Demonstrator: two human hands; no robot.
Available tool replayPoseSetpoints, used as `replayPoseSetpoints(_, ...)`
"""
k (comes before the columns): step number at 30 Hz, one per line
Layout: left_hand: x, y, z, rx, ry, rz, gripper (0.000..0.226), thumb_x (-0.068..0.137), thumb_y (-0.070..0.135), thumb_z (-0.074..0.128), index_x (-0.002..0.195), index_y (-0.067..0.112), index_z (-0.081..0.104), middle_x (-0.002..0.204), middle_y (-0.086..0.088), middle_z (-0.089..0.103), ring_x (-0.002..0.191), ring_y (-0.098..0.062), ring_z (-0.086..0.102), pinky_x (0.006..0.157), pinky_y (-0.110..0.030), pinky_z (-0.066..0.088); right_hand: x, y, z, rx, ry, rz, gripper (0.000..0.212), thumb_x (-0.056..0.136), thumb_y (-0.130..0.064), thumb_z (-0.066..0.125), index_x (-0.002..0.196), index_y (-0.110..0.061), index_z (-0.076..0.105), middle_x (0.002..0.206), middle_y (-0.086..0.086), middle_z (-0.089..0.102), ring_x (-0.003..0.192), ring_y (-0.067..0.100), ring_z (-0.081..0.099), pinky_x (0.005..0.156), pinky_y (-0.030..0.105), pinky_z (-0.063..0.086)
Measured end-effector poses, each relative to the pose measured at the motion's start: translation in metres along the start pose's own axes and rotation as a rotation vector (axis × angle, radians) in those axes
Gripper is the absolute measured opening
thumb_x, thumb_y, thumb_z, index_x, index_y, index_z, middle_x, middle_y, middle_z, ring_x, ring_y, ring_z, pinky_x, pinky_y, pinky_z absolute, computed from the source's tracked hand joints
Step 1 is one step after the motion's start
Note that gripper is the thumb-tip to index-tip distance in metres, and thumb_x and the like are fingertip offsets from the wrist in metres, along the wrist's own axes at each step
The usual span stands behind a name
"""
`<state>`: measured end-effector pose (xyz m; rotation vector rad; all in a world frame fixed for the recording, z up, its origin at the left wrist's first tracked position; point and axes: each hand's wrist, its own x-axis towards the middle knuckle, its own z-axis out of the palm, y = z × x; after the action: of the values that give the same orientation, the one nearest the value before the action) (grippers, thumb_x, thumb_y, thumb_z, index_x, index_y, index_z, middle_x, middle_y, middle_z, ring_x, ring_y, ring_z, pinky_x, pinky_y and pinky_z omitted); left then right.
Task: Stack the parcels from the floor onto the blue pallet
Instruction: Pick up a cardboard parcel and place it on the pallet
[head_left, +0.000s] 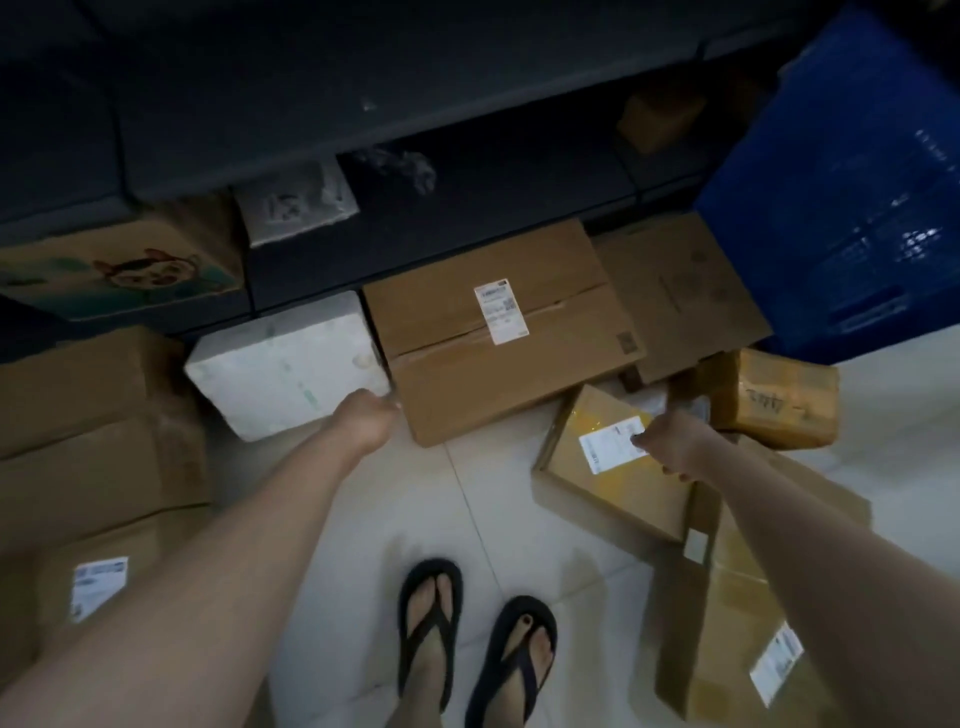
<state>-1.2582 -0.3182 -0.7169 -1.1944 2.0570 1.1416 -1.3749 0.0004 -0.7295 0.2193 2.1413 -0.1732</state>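
Brown cardboard, plain and matte, for the big parcel (498, 358), lying flat on the pale tiled floor (483, 525) with its far edge pushed up to the dark shelving (363, 104). Closed along a centre seam, with a white shipping label (501, 310) stuck across that seam and a small printed code near the right-hand corner. Touching a white foam box (288, 364) on the left and close against a flatter brown carton (680, 296) on the right. Left hand (363, 421) at the big parcel's near left corner, back of the hand towards the camera, fingers turned away and hidden, so cannot tell whether spread or gripping. Right hand (675, 447) over a small yellow-taped parcel (618, 467), thumb tip at the edge of its white label, other fingers curled under the palm and blurred, so cannot tell whether pinching anything. Just beyond that hand, another yellow-wrapped parcel (774, 397) with handwriting on top. Blue pallet (852, 208) at the upper right, glossy plastic with a gridded face, beyond the flatter brown carton and next to the dark shelving. More brown cartons (88, 431) stacked at the left edge, one labelled, and a long carton (727, 623) under the right forearm. On a low shelf, a box with a cartoon print (119, 265). Feet in black flip-flops (431, 623) at the bottom, on the tiles.
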Motion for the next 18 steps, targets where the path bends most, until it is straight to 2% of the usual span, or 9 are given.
replayPoseSetpoints(3, 0.032, -0.010, 0.016, -0.012, 0.019, -0.094, 0.036, 0.096, 0.022, 0.049, 0.114, -0.009, 0.057, 0.121, -0.030, 0.057, 0.091, -0.031, 0.058, 0.072, -0.029, 0.043, 0.038, -0.001, -0.001, 0.042, 0.063, -0.038, 0.031, 0.099, -0.024, 0.041, 0.116, -0.003, 0.056, 0.096, 0.009, 0.061, 0.087, 0.023, 0.061, 0.068, 0.029, 0.049)
replayPoseSetpoints(5, 0.055, -0.017, 0.027, -0.018, 0.016, -0.150, 0.028, 0.094, 0.019, 0.055, 0.105, -0.006, 0.058, 0.112, -0.029, 0.057, 0.080, -0.026, 0.054, 0.072, -0.029, 0.040, 0.060, -0.004, -0.001, 0.018, 0.125, -0.010, 0.030, 0.100, -0.012, 0.034, 0.118, -0.003, 0.055, 0.116, 0.011, 0.060, 0.103, 0.021, 0.060, 0.075, 0.024, 0.045)
replayPoseSetpoints(7, 0.083, -0.020, 0.037, -0.019, 0.011, -0.196, 0.037, 0.091, 0.018, 0.060, 0.118, -0.006, 0.053, 0.111, -0.025, 0.055, 0.084, -0.027, 0.052, 0.071, -0.030, 0.040, 0.089, -0.012, -0.011, -0.058, 0.151, 0.014, 0.031, 0.099, -0.008, 0.033, 0.117, -0.002, 0.057, 0.123, 0.012, 0.059, 0.111, 0.021, 0.059, 0.081, 0.024, 0.046)
replayPoseSetpoints(9, 0.111, -0.024, 0.045, -0.038, 0.017, -0.241, 0.048, 0.090, 0.020, 0.062, 0.129, -0.004, 0.048, 0.113, -0.020, 0.054, 0.091, -0.029, 0.054, 0.073, -0.034, 0.043, 0.123, -0.016, -0.014, 0.039, 0.162, 0.035, 0.031, 0.098, -0.007, 0.035, 0.119, 0.002, 0.057, 0.124, 0.017, 0.059, 0.115, 0.028, 0.057, 0.090, 0.031, 0.047)
replayPoseSetpoints(12, 0.157, -0.025, 0.061, -0.173, 0.087, -0.310, 0.054, 0.090, 0.026, 0.062, 0.134, 0.001, 0.045, 0.127, -0.017, 0.053, 0.106, -0.033, 0.055, 0.077, -0.040, 0.048, 0.184, -0.019, -0.012, 0.417, 0.244, 0.084, 0.040, 0.098, -0.023, 0.041, 0.122, 0.006, 0.055, 0.117, 0.027, 0.058, 0.111, 0.038, 0.055, 0.097, 0.045, 0.044)
replayPoseSetpoints(14, 0.191, -0.028, 0.075, -0.208, 0.181, -0.320, 0.052, 0.088, 0.032, 0.063, 0.128, 0.001, 0.050, 0.129, -0.020, 0.054, 0.107, -0.036, 0.055, 0.076, -0.041, 0.049, 0.220, -0.024, -0.008, 0.617, 0.326, 0.122, 0.046, 0.094, -0.032, 0.049, 0.123, 0.002, 0.054, 0.112, 0.021, 0.057, 0.102, 0.039, 0.056, 0.094, 0.050, 0.049)
replayPoseSetpoints(17, 0.240, -0.032, 0.098, -0.285, 0.305, -0.319, 0.040, 0.086, 0.040, 0.062, 0.101, 0.002, 0.060, 0.120, -0.020, 0.060, 0.084, -0.029, 0.056, 0.078, -0.046, 0.054, 0.273, -0.024, -0.001, 0.950, 0.350, 0.218, 0.058, 0.084, -0.038, 0.063, 0.133, -0.011, 0.046, 0.109, 0.006, 0.051, 0.083, 0.030, 0.056, 0.080, 0.045, 0.056)
replayPoseSetpoints(18, 0.253, -0.032, 0.105, -0.326, 0.329, -0.332, 0.044, 0.084, 0.045, 0.063, 0.099, 0.003, 0.061, 0.116, -0.018, 0.061, 0.082, -0.029, 0.057, 0.080, -0.047, 0.055, 0.292, -0.021, 0.001, 1.059, 0.302, 0.203, 0.061, 0.084, -0.036, 0.064, 0.136, -0.012, 0.043, 0.116, 0.003, 0.053, 0.087, 0.028, 0.058, 0.078, 0.042, 0.055)
